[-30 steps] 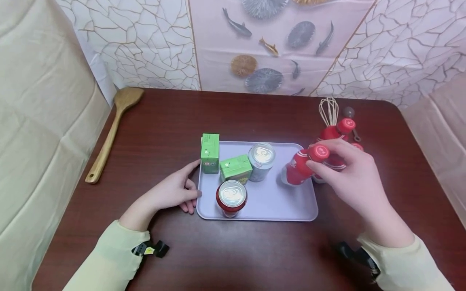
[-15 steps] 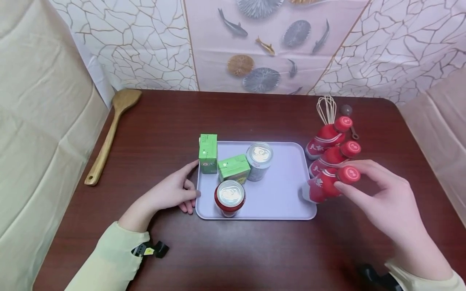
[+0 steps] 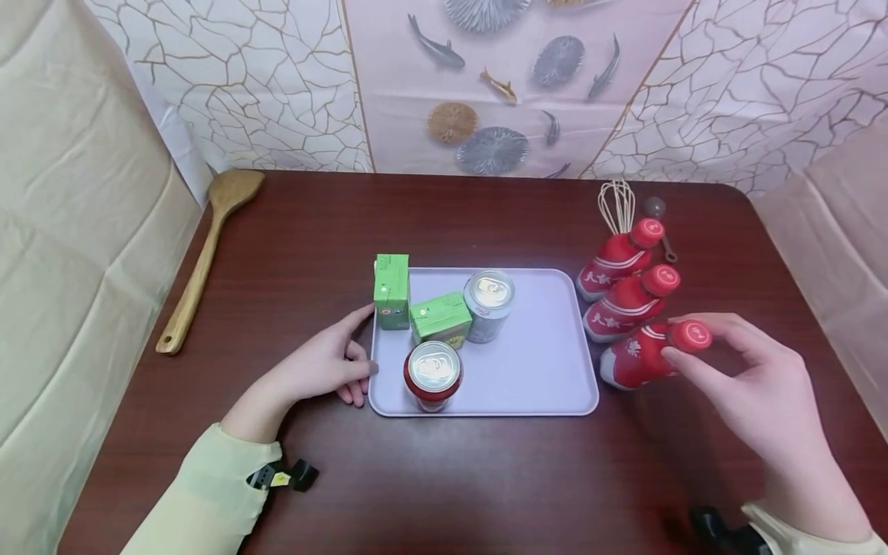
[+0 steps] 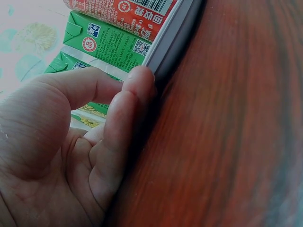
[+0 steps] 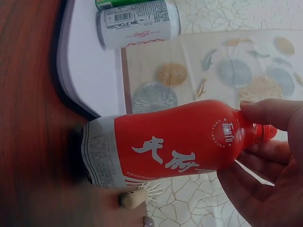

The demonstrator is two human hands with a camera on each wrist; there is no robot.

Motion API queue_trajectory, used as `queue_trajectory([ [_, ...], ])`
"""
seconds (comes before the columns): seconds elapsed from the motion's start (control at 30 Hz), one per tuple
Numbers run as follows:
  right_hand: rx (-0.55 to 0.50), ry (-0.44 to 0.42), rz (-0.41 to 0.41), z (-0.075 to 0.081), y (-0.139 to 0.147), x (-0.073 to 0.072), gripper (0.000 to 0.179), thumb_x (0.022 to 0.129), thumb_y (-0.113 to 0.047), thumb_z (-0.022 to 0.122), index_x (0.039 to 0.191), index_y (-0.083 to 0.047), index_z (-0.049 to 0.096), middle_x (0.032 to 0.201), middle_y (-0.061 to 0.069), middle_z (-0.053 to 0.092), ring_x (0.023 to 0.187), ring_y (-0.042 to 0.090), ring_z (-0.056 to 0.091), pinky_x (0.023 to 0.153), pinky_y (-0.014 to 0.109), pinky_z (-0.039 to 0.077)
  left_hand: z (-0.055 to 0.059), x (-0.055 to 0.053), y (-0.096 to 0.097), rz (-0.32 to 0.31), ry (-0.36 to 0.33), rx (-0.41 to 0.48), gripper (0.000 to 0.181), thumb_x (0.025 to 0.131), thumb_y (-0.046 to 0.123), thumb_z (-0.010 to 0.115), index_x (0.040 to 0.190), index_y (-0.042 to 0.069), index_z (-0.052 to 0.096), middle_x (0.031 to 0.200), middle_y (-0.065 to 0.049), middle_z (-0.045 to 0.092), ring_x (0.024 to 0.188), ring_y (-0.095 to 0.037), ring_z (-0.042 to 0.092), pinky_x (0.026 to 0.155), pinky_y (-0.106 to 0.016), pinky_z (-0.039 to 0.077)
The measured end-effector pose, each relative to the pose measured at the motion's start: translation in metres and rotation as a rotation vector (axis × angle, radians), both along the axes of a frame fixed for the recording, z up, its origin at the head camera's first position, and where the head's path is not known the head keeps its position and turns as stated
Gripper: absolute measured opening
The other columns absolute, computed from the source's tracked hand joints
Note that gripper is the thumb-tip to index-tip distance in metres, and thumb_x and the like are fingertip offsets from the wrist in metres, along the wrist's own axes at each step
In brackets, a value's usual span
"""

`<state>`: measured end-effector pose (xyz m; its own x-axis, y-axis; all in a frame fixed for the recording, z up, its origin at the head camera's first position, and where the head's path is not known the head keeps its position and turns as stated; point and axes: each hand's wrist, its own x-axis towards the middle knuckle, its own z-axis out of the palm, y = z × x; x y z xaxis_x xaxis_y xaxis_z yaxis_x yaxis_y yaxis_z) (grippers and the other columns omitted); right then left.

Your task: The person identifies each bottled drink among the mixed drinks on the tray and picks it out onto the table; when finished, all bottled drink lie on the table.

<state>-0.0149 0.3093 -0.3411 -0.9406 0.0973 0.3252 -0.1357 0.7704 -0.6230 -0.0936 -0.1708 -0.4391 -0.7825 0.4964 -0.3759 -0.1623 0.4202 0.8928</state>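
Observation:
My right hand [image 3: 770,385] pinches the neck of a red bottle [image 3: 645,358], just outside the right edge of a lilac tray [image 3: 527,378]. The right wrist view shows the bottle's [image 5: 170,146] white lettering and grey base; whether the base touches the table cannot be told. Two matching bottles, a middle one [image 3: 624,308] and a far one [image 3: 612,266], stand behind it in a row. At the tray's left rim, my left hand [image 3: 322,366] holds the edge between thumb and fingers. On the tray are two green drink cartons [image 3: 442,317], a silver can [image 3: 489,308] and a red can [image 3: 433,370].
A wooden spatula [image 3: 208,262] lies along the table's left side. Behind the bottles are a whisk [image 3: 617,206] and a small brown-headed utensil [image 3: 654,206]. A patterned cloth [image 3: 492,100] hangs at the back of the dark wooden table [image 3: 444,486].
My right hand has carried the red bottle from above the tray to the right and nearer me, past the tray's edge, in line with the other two. My left hand stays at the rim.

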Motion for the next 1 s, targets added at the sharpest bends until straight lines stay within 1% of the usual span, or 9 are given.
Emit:
queue_trajectory([
  [0.23,0.005,0.011,0.008,-0.004,0.0,-0.002,0.036,0.081,-0.008,0.087,0.115,-0.015,0.078,0.101,-0.034,0.065,0.099,-0.014,0.058,0.085,0.001,0.038,0.0,0.0,0.001,0.004,0.008,0.009,0.1,0.093,0.004,0.069,0.166,0.016,0.004,0.07,-0.014,0.07,0.057,-0.032,0.072,0.054,-0.045,0.062],
  [0.47,-0.001,-0.021,0.002,-0.009,0.0,-0.002,0.036,0.082,-0.011,0.086,0.117,-0.017,0.077,0.101,-0.032,0.066,0.099,-0.012,0.058,0.085,0.002,0.037,-0.001,0.001,0.001,0.005,0.002,-0.001,0.1,0.093,0.004,0.07,0.166,0.016,0.004,0.07,-0.014,0.07,0.058,-0.031,0.072,0.054,-0.045,0.062],
  [0.63,-0.025,-0.027,0.022,-0.01,0.0,-0.001,0.036,0.082,-0.008,0.086,0.117,-0.016,0.077,0.101,-0.028,0.068,0.099,-0.01,0.059,0.084,0.003,0.039,-0.002,0.001,0.001,0.006,0.002,0.002,0.1,0.093,0.004,0.07,0.166,0.016,0.004,0.07,-0.014,0.07,0.058,-0.031,0.072,0.054,-0.045,0.062],
  [0.83,-0.042,-0.021,0.037,-0.01,-0.001,-0.002,0.038,0.082,-0.005,0.086,0.117,-0.013,0.077,0.102,-0.028,0.069,0.1,-0.009,0.06,0.085,0.003,0.04,-0.002,0.002,0.0,0.005,-0.004,0.005,0.1,0.093,0.005,0.07,0.167,0.017,0.003,0.071,-0.014,0.071,0.058,-0.031,0.072,0.054,-0.045,0.062],
  [1.0,-0.063,-0.02,0.042,-0.012,0.0,-0.001,0.04,0.082,-0.004,0.085,0.12,-0.011,0.075,0.105,-0.025,0.069,0.102,-0.007,0.061,0.086,0.003,0.041,-0.001,0.004,0.0,0.016,0.01,0.007,0.094,0.095,0.007,0.067,0.166,0.017,0.006,0.071,-0.014,0.071,0.058,-0.031,0.072,0.054,-0.044,0.062],
])
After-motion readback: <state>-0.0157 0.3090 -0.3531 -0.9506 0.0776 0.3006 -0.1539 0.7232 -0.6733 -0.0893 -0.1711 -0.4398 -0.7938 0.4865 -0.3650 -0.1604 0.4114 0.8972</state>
